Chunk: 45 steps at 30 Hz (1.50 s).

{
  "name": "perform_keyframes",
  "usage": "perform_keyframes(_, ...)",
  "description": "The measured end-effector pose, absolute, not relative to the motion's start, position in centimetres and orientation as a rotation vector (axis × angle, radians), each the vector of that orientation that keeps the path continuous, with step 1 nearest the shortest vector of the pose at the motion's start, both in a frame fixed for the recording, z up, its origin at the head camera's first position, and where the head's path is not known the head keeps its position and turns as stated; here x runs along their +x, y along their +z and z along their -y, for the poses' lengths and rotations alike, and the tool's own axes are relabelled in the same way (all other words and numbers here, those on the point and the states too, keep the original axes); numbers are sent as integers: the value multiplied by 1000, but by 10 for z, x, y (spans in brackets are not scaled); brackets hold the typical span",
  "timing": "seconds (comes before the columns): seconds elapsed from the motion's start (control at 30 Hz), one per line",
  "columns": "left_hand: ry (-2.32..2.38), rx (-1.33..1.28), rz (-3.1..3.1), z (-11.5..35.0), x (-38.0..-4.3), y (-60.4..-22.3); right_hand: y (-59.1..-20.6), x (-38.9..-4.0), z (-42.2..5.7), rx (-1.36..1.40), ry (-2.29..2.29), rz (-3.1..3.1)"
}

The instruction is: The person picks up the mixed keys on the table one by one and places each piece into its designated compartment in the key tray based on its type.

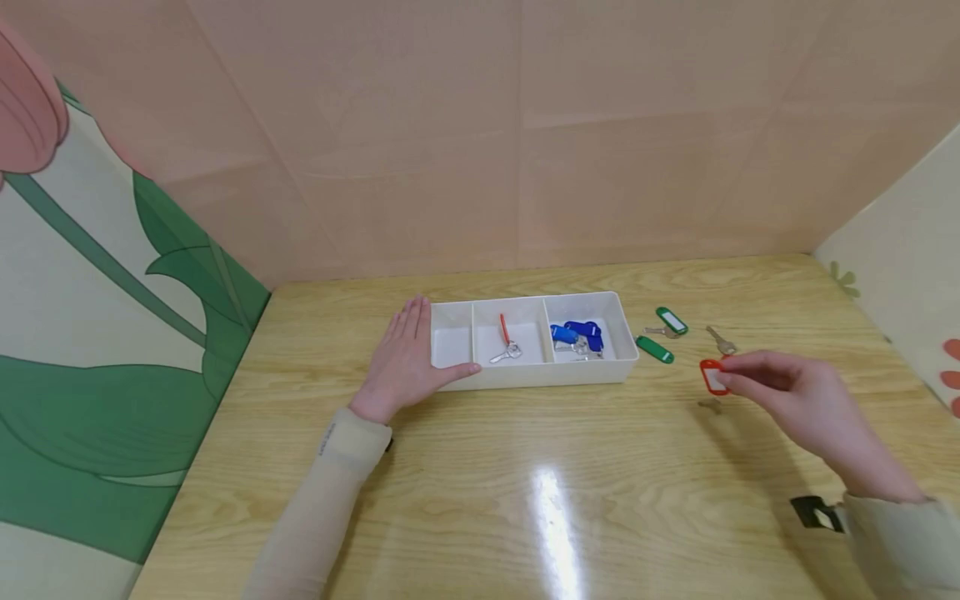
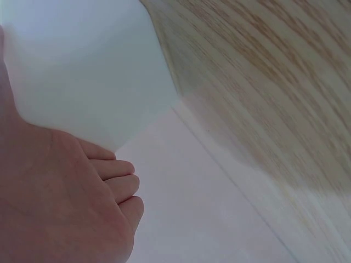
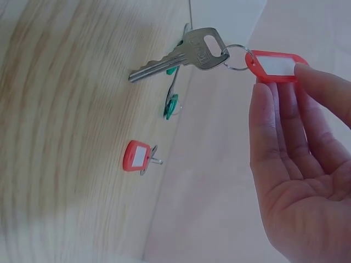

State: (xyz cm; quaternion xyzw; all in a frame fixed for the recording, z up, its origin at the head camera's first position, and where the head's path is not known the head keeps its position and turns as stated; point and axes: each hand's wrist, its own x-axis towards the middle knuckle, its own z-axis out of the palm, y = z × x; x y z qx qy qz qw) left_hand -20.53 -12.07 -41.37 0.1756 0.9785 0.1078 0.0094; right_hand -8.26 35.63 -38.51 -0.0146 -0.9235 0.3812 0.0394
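My right hand (image 1: 806,396) pinches a red key tag (image 3: 276,66) between thumb and fingers above the table, and a silver key (image 3: 203,49) dangles from its ring. Against the left end of a white three-section box (image 1: 525,377) lies my left hand (image 1: 401,358), fingers straight along the end wall and thumb along the front. The box's middle section holds a key with a red tag (image 1: 504,329). Several blue-tagged keys (image 1: 582,329) fill part of its right section. In the left wrist view, the palm touches the white wall (image 2: 93,71).
Right of the box lie two green-tagged keys (image 1: 656,349) on the wooden table (image 1: 450,483). Another red-tagged key (image 3: 136,155) lies beyond my right hand. A pinkish backdrop (image 1: 517,167) stands along the table's far edge.
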Motion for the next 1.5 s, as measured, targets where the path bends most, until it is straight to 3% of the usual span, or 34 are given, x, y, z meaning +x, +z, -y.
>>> perform_keyframes(1.5,339,561,-3055,122,-204,-413,-376,-99,-307,75,1333,2699)
